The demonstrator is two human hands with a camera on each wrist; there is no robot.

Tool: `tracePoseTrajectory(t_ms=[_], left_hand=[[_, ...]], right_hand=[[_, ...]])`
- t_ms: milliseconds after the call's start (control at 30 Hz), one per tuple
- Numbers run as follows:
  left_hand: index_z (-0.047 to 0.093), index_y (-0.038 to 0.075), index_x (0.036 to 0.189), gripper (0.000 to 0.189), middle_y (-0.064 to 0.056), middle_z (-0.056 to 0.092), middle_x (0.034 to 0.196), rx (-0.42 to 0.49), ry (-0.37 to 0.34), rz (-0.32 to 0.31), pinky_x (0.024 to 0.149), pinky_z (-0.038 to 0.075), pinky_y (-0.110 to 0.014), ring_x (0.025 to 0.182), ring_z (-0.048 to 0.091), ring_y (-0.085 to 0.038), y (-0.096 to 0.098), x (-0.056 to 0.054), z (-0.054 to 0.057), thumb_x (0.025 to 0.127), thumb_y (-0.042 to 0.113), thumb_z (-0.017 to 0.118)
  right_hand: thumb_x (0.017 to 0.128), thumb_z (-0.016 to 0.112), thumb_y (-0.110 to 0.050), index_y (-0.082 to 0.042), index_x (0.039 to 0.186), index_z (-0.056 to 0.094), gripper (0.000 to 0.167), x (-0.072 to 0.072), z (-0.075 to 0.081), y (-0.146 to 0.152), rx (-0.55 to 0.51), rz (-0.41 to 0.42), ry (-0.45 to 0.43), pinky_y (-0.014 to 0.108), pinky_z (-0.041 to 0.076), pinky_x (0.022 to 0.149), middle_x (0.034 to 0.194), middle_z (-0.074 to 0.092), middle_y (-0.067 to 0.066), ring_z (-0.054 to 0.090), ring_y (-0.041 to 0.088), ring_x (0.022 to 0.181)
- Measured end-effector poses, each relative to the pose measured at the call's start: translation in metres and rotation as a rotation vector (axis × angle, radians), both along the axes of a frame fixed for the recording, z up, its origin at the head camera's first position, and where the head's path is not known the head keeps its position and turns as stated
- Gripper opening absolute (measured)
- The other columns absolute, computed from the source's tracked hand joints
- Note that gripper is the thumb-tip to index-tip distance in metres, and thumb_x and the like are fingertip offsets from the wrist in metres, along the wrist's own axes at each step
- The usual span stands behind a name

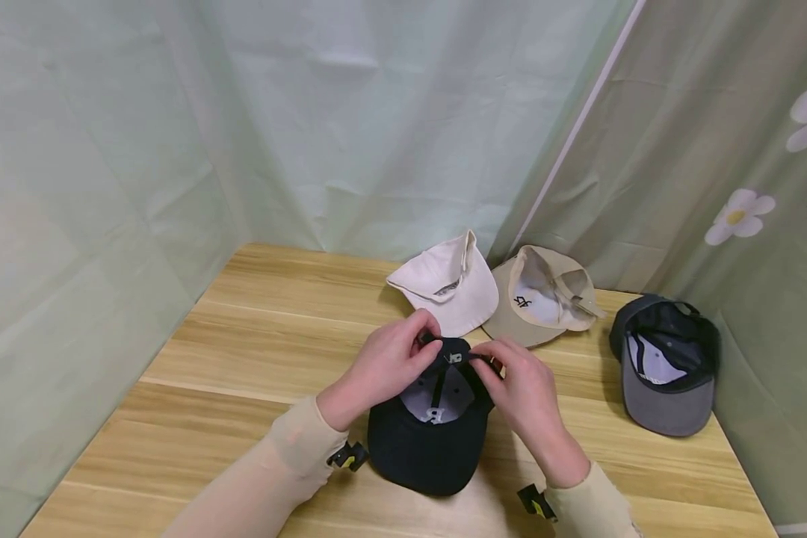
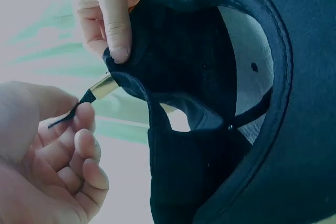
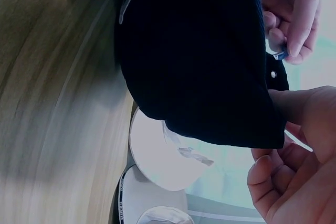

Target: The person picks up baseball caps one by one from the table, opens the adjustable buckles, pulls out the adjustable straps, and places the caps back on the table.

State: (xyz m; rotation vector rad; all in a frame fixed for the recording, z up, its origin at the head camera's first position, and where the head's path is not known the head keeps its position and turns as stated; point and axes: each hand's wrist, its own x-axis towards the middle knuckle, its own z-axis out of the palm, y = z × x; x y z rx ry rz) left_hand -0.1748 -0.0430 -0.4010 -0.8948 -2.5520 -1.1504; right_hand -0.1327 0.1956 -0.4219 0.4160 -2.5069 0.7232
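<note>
A black baseball cap (image 1: 427, 457) lies with its opening upward and its brim toward me. My left hand (image 1: 393, 359) pinches the free end of the cap's back strap (image 2: 86, 98) between thumb and index finger; its other fingers curl loosely. A gold-coloured buckle (image 2: 104, 87) sits on that strap, close to the cap's edge. With thumb and fingers, my right hand (image 1: 521, 381) grips the cap's back edge on the other side of the buckle. In the right wrist view, the crown (image 3: 194, 61) hides part of both hands' fingers.
Behind the black cap, a white cap (image 1: 444, 280) and a beige cap (image 1: 511, 310) lie side by side on the wooden table (image 1: 242, 359). A dark grey cap (image 1: 669, 403) rests by the right edge. Pale curtains (image 1: 376, 134) enclose the table's back and sides.
</note>
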Motion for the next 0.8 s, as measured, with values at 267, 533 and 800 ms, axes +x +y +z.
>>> tracePoseTrajectory(t_ms=[267, 533, 800], left_hand=[[0.07, 0.01, 0.125, 0.033, 0.008, 0.063, 0.087, -0.153, 0.062, -0.02, 0.072, 0.049, -0.033, 0.076, 0.057, -0.012, -0.002, -0.001, -0.003, 0.101, 0.027, 0.084], [0.075, 0.014, 0.112, 0.035, 0.0, 0.068, 0.101, -0.319, 0.228, -0.052, 0.09, 0.052, -0.046, 0.098, 0.064, -0.024, -0.008, 0.001, -0.009, 0.093, 0.039, 0.091], [0.074, 0.017, 0.101, 0.028, 0.001, 0.069, 0.1, -0.438, 0.387, -0.044, 0.086, 0.048, -0.044, 0.098, 0.065, -0.025, -0.008, 0.002, -0.015, 0.091, 0.035, 0.093]], right_hand=[[0.093, 0.089, -0.008, -0.018, 0.11, 0.083, 0.021, 0.001, -0.001, 0.001, -0.023, 0.0, -0.007, 0.037, 0.047, 0.063, 0.095, 0.074, -0.004, 0.061, 0.014, 0.072], [0.093, 0.089, -0.007, -0.018, 0.109, 0.083, 0.02, 0.001, -0.001, 0.001, -0.016, -0.017, -0.016, 0.038, 0.047, 0.062, 0.096, 0.074, -0.004, 0.059, 0.014, 0.071], [0.095, 0.087, -0.007, -0.018, 0.112, 0.082, 0.021, 0.002, -0.001, 0.0, -0.024, -0.02, -0.034, 0.038, 0.047, 0.064, 0.096, 0.073, -0.003, 0.061, 0.015, 0.074]])
